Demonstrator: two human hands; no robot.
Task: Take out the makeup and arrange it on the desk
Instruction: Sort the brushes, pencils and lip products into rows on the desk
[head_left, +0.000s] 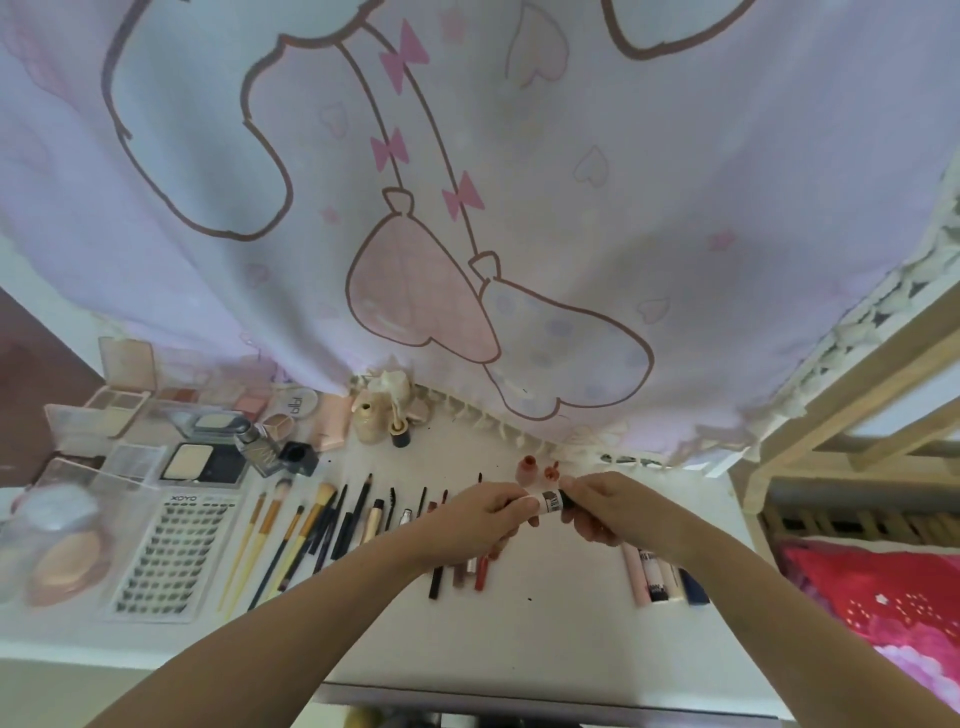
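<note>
Both forearms reach in over the desk's (519, 649) near edge, and the left hand (483, 512) and right hand (605, 512) together pinch a small tube (551, 501) — white-labelled, dark-capped, perhaps a lip product — above the middle. Most of the makeup looks laid out: palettes (156, 410) toward the far left corner, a lash tray (171, 556) near the left edge, brushes (306, 530) in a row, tubes (662, 577) to the right. This piece is not yet placed.
</note>
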